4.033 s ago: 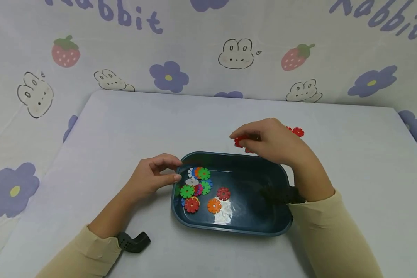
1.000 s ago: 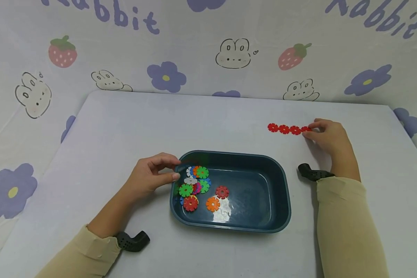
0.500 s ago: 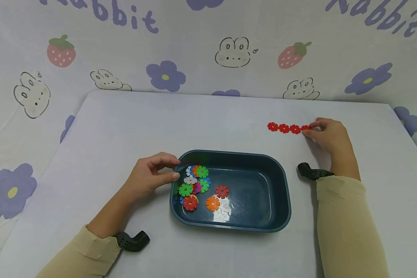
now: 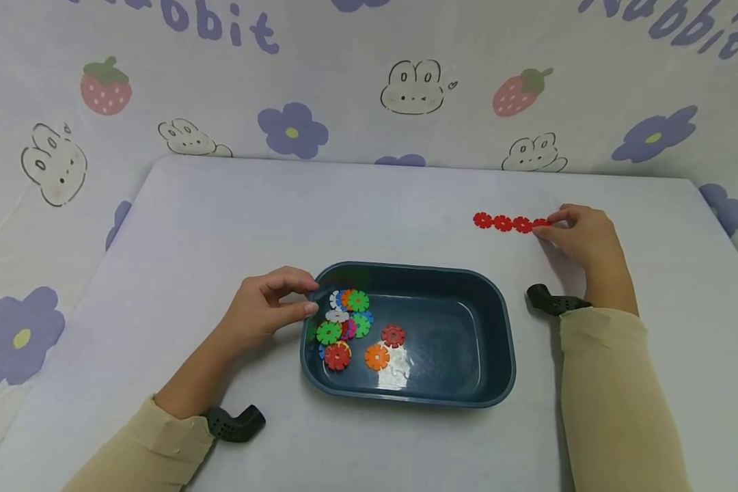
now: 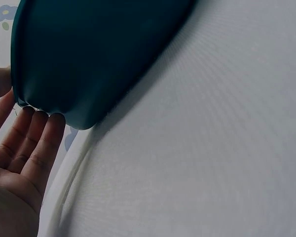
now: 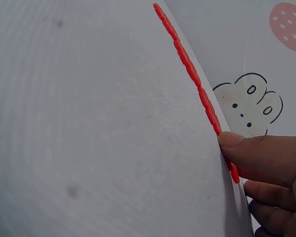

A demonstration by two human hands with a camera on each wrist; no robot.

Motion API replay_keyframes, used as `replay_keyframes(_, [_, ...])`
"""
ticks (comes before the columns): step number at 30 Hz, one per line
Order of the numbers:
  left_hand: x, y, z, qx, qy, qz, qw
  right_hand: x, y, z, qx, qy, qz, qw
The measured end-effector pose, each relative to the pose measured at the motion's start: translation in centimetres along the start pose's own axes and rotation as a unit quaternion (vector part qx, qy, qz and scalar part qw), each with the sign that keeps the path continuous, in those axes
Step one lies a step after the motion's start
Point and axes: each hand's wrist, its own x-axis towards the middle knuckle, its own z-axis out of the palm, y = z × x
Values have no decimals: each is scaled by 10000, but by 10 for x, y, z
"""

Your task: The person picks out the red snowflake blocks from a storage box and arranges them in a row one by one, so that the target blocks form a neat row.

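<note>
My right hand (image 4: pixel 587 239) pinches the right end of a straight row of red snowflake discs (image 4: pixel 502 223), between thumb and fingers. Several discs are joined edge to edge; the row lies at the back right of the table. The right wrist view shows the row of discs (image 6: pixel 191 68) edge-on, with the thumb (image 6: pixel 266 155) over its near end. At the left end of a dark blue-green plastic basin (image 4: pixel 406 400), my left hand (image 4: pixel 264 307) grips the rim. In the left wrist view its fingertips (image 5: pixel 55 120) touch the outer wall of the basin (image 5: pixel 89 64).
Loose snowflake discs in green, white, blue and other colours (image 4: pixel 329 333) overlap at the basin's left end. An orange disc (image 4: pixel 377 357) and a red disc (image 4: pixel 393 335) lie nearer its middle. Behind the white table (image 4: pixel 270 212) hangs a patterned cloth (image 4: pixel 344 75).
Since the oldest frame, my right hand has moved right from the basin's far edge, and the red row now shows in full at the back right. Over the last second, both hands stay put.
</note>
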Motion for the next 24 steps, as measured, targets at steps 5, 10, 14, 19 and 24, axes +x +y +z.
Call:
replay_keyframes(5, [0, 0, 0, -21, 10, 51, 10000, -2, -3, -1, -31, -4, 4, 10000])
replay_keyframes(10, [-1, 0, 0, -36, -7, 87, 10000, -6, -13, -5, -10, 123, 36, 9999])
replay_keyframes(14, [-2, -1, 0, -60, -4, 92, 9999, -14, -32, -11, 174, 346, -161, 9991])
replay_keyframes(19, [-2, -1, -1, -61, 11, 46, 10000, -32, -65, -19, 425, 602, -707, 9948])
replay_keyframes(24, [0, -2, -2, -32, 27, -22, 10000, -63, -104, -23, 660, 651, -1389, 9860])
